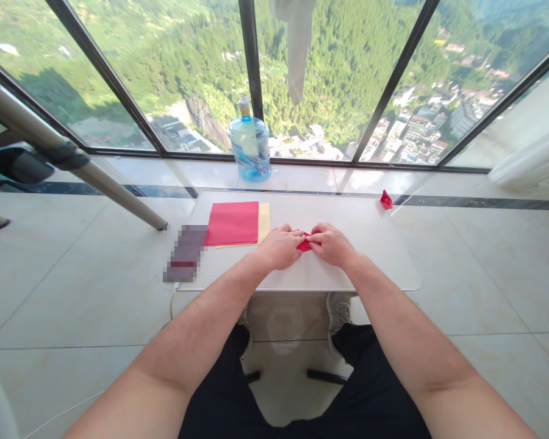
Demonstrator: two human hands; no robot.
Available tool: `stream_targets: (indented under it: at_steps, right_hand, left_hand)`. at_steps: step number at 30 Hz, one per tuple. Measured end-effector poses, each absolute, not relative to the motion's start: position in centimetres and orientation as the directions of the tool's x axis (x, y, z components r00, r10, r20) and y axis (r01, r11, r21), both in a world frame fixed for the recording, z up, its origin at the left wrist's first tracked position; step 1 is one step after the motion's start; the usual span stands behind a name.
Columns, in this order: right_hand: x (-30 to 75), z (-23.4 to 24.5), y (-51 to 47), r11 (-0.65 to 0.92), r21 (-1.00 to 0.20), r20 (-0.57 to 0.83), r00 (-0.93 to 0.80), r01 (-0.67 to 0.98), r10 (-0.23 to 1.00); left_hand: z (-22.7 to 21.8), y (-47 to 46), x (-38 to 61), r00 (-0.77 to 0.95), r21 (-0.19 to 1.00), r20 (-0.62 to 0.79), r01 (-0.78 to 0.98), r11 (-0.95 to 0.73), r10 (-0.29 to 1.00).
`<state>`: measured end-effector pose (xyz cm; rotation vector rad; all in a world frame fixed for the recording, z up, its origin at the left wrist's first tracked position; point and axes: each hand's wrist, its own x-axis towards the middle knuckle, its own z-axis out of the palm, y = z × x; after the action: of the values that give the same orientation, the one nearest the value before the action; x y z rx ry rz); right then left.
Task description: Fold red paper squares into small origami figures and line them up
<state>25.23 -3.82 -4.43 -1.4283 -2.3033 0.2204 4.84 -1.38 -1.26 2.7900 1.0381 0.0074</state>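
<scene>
Between my hands, on the white low table (pixel 348 274), lies a small folded piece of red paper (pixel 304 245). My left hand (pixel 281 247) presses on its left side, with the fingers closed over it. From the other side, my right hand (pixel 332 244) pinches the paper's right part. My fingers cover much of the paper, so its full shape is hidden. To the left of my left hand sits a stack of red paper sheets (pixel 233 223), with yellow paper (pixel 264 223) showing along its right edge. A small folded red paper piece (pixel 385 200) stands at the table's far right corner.
A blurred-out dark phone-like object (pixel 185 253) lies at the table's left end, a white cable (pixel 171 302) running from it. Behind the table, a blue water jug (pixel 250 149) stands by the window. A metal pole (pixel 119 198) slants down at the left.
</scene>
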Motion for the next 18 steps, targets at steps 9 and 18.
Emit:
stream_targets:
  at_steps: [9, 18]
  right_hand:
    - [24.3, -3.4, -4.3, 0.355, -0.191, 0.178, -0.323, 0.915, 0.929]
    - [26.0, -3.4, -4.1, 0.278, -0.191, 0.154, -0.251, 0.941, 0.956]
  left_hand:
    - [-1.9, -1.8, 5.5, 0.722, 0.141, -0.018, 0.686, -0.714, 0.691]
    - [-1.5, -2.1, 5.7, 0.687, 0.128, -0.041, 0.724, -0.678, 0.726]
